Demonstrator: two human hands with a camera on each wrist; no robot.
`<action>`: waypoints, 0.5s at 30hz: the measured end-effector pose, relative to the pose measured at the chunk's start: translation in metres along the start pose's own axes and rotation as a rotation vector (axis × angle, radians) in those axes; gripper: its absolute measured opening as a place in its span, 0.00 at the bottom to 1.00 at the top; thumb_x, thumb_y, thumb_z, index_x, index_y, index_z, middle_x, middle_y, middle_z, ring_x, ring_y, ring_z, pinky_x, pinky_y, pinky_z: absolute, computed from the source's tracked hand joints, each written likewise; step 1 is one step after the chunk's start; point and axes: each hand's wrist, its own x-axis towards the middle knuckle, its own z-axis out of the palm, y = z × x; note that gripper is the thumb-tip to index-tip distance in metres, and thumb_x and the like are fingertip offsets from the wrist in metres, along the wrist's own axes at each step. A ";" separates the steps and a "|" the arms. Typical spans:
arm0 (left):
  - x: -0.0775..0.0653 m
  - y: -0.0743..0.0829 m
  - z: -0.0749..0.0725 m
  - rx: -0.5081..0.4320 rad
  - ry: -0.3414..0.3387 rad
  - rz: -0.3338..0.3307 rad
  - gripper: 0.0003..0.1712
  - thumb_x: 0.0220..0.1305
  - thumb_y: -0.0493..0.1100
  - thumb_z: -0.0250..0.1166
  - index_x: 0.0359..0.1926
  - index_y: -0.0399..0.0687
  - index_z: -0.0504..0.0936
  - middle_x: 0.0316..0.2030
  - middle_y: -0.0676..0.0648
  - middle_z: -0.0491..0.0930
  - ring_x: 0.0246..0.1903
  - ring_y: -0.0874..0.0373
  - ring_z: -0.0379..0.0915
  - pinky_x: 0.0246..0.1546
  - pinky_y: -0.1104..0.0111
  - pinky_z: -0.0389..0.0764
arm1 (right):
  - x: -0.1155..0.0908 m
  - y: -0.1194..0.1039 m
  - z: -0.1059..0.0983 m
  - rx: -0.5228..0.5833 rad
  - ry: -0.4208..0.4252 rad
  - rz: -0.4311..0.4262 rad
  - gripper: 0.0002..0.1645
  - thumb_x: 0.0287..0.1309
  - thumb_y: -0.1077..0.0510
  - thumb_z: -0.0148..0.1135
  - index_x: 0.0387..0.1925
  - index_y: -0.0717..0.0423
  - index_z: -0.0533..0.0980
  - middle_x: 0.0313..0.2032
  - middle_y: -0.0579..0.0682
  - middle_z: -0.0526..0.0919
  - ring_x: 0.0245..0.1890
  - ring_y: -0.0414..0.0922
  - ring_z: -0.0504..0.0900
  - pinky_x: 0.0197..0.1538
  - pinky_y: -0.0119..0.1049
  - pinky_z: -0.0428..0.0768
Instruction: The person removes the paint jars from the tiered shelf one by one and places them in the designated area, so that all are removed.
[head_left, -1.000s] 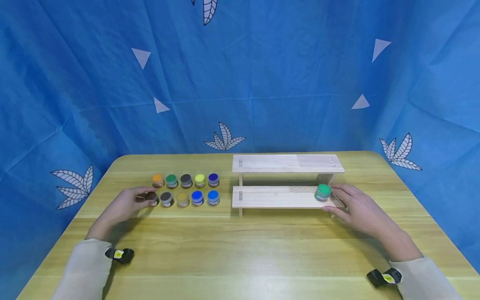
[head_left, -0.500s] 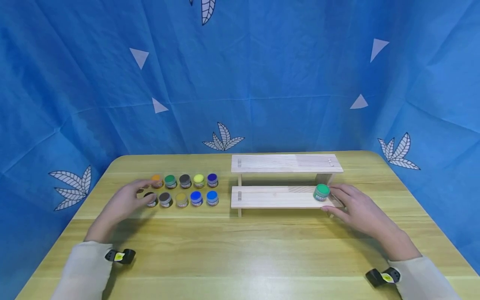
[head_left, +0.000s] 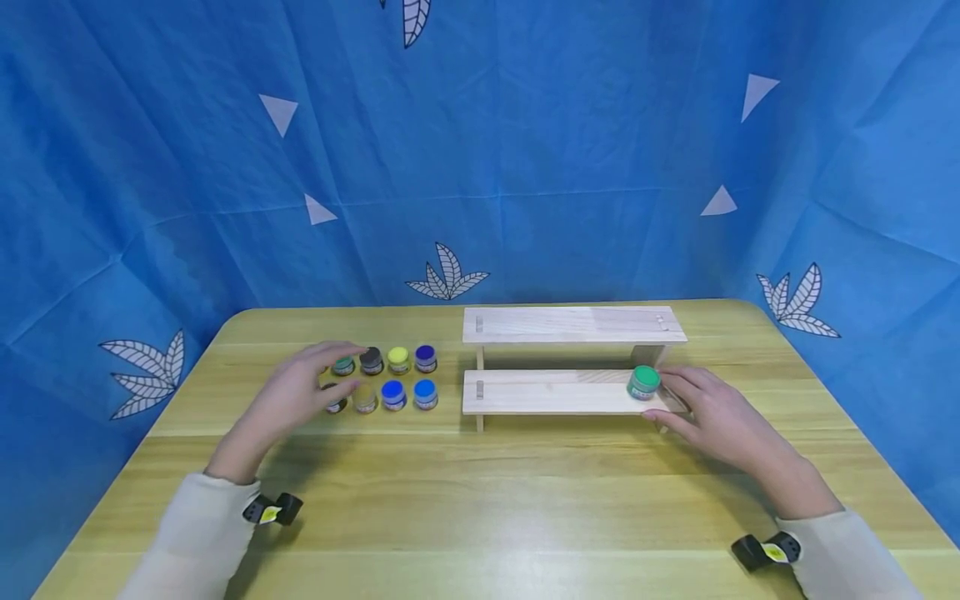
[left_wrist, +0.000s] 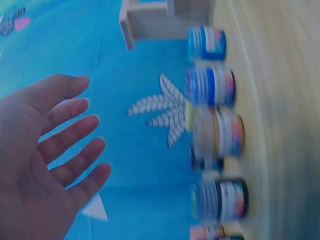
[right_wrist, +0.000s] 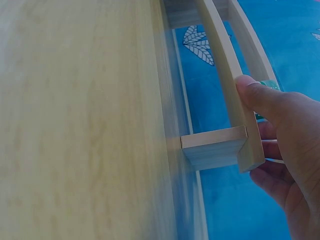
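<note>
My left hand point(head_left: 288, 396) is over the left part of two rows of small paint jars, with its fingers spread and nothing in it. Behind it the leftmost jars are hidden; the green-lidded jar point(head_left: 343, 366) and the black jar point(head_left: 335, 403) show partly. To its right sit an ochre jar point(head_left: 365, 398), a blue jar point(head_left: 393, 395) and a yellow-lidded jar point(head_left: 398, 360). My right hand point(head_left: 716, 421) grips the right end of the two-tier wooden shelf point(head_left: 540, 393), thumb point(right_wrist: 250, 90) on the lower board's edge. Beside those fingers, another green-lidded jar point(head_left: 643, 383) stands on that board.
The shelf's upper board point(head_left: 555, 325) rises behind the lower one. A light-blue jar point(head_left: 425, 394) and a dark-blue jar point(head_left: 426, 358) end the rows nearest the shelf. A blue cloth point(head_left: 495, 150) hangs behind the wooden table point(head_left: 480, 508).
My left hand has moved right, from the brown jar at the row's left end to over the green-lidded and black jars. The right hand keeps its grip on the shelf.
</note>
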 end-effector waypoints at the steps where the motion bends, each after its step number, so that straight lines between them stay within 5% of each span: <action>1: 0.002 0.004 0.001 0.000 0.003 0.020 0.26 0.65 0.46 0.68 0.62 0.46 0.77 0.60 0.40 0.75 0.59 0.40 0.70 0.53 0.44 0.75 | 0.000 0.000 0.000 -0.001 -0.002 0.001 0.34 0.53 0.45 0.73 0.53 0.66 0.77 0.51 0.61 0.78 0.53 0.62 0.76 0.54 0.60 0.74; 15: 0.032 0.062 0.021 -0.040 -0.027 0.187 0.28 0.63 0.51 0.68 0.62 0.48 0.78 0.60 0.44 0.76 0.61 0.44 0.68 0.60 0.46 0.70 | 0.000 -0.002 -0.003 -0.001 -0.010 0.008 0.35 0.54 0.44 0.72 0.53 0.67 0.77 0.52 0.62 0.78 0.53 0.63 0.75 0.54 0.61 0.74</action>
